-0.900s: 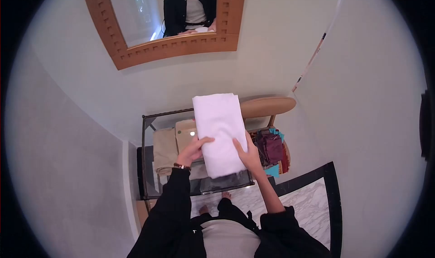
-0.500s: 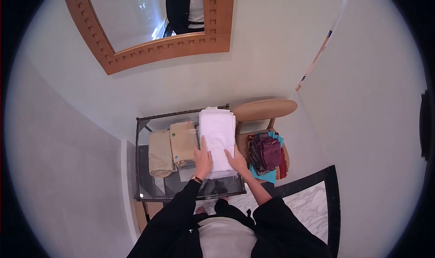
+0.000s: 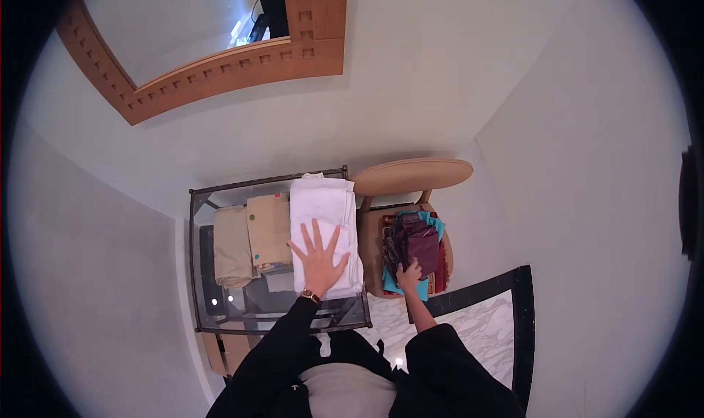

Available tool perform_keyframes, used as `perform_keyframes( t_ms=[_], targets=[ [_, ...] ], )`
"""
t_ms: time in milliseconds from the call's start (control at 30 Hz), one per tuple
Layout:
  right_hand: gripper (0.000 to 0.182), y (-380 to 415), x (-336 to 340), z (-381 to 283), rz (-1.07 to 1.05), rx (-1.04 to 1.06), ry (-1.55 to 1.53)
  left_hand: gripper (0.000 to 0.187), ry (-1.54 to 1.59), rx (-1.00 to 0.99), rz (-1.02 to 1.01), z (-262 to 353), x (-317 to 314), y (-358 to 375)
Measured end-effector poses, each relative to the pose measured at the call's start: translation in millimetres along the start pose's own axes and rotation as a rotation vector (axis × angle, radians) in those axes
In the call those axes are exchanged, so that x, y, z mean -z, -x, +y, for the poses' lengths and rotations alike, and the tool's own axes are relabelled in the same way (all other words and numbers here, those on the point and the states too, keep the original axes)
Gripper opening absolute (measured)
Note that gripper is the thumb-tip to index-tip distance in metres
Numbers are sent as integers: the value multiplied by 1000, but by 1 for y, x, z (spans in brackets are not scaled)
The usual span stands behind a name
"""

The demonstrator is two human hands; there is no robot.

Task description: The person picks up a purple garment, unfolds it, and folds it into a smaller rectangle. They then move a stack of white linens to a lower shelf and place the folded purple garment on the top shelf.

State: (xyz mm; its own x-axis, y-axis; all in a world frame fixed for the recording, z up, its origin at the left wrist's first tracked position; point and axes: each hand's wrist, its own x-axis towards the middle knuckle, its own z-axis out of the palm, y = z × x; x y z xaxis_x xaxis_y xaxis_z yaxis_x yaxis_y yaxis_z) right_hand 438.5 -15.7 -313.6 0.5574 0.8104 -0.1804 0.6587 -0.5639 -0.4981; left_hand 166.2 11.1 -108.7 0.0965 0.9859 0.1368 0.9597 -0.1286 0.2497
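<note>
A folded white cloth lies on the right part of a glass-topped table. My left hand rests flat on the cloth's near end, fingers spread. My right hand reaches to a pile of dark red and teal fabrics on a wooden chair to the right and touches the pile's near edge; whether it grips anything is unclear.
Two folded beige cloths lie side by side on the table, left of the white one. A wood-framed mirror hangs on the wall above. Pale walls close in on three sides. The floor has marble with a black border.
The white cloth went from held up in both hands to lying on the table. My right hand left it and moved right to the fabric pile. My left hand now presses it flat.
</note>
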Motion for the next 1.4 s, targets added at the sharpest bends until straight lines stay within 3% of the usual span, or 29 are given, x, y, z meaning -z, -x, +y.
perform_keyframes(
  t_ms=[33, 133, 167, 267, 367, 467, 567, 700, 800, 933, 1133, 1233, 1367, 1400],
  targets=[
    [80, -4, 2, 2, -1, -91, 179, 72, -3, 8, -6, 2, 1, -1],
    [99, -38, 12, -1, 75, 12, 179, 71, -23, 20, -22, 6, 1, -5],
    [98, -46, 15, -8, 5, -44, 160, 71, -20, 28, -29, 7, 1, -6],
    [95, -58, 26, -35, -190, -202, 176, 70, -18, 43, -47, 6, -2, -10],
    [83, -81, -17, 11, -209, -107, 167, 69, -28, 53, -68, 7, -3, -12],
    [69, -87, 1, 20, -264, -135, 57, 69, -30, 60, -81, 7, -3, -14],
    [56, -84, 17, 37, -104, -182, -73, 70, -27, 62, -86, 7, -3, -14],
    [39, -91, 21, 93, -87, 154, -607, 70, -18, 58, -74, 5, -4, -13],
    [40, -80, 47, 95, -193, -27, -639, 69, -18, 60, -68, 5, -5, -12],
    [45, -61, 75, 73, -126, -96, -832, 69, -18, 54, -54, 5, -6, -11],
    [49, -67, 78, 77, -77, -171, -731, 69, -22, 46, -43, 6, -4, -10],
    [47, -68, 64, 68, 135, -43, -521, 69, -32, 42, -34, 7, -4, -10],
    [44, -80, 52, 73, -23, 70, -546, 69, -35, 42, -31, 7, -4, -10],
    [45, -80, 51, 74, 104, 57, -472, 69, -34, 39, -27, 7, -4, -10]
  ],
)
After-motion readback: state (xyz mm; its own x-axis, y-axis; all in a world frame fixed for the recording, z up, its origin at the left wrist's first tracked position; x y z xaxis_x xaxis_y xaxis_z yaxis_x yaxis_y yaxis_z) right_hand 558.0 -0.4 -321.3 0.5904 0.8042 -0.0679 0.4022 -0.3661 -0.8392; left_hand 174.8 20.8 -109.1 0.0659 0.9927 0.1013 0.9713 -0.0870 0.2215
